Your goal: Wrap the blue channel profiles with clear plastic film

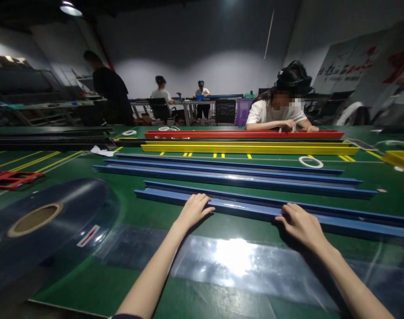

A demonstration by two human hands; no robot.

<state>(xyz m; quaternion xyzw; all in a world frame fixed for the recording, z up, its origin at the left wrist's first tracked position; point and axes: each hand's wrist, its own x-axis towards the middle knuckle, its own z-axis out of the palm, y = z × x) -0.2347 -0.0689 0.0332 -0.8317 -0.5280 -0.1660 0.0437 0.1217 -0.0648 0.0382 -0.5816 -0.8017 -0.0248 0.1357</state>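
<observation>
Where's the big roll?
In the head view, the roll lies at far left on the table, left of the left hand, beside the clear film.

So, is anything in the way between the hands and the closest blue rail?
Nothing I can see: the left hand and right hand both seem to touch the closest blue rail. The clear plastic strip lies flat on this side, not blocking them.

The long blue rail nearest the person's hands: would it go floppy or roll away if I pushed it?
The blue rail would probably stay stiff, since it looks long and straight with raised edges. It likely wouldn't roll, because its sides look flat, not round. It might slide, as its surface looks smooth and shiny.
</observation>
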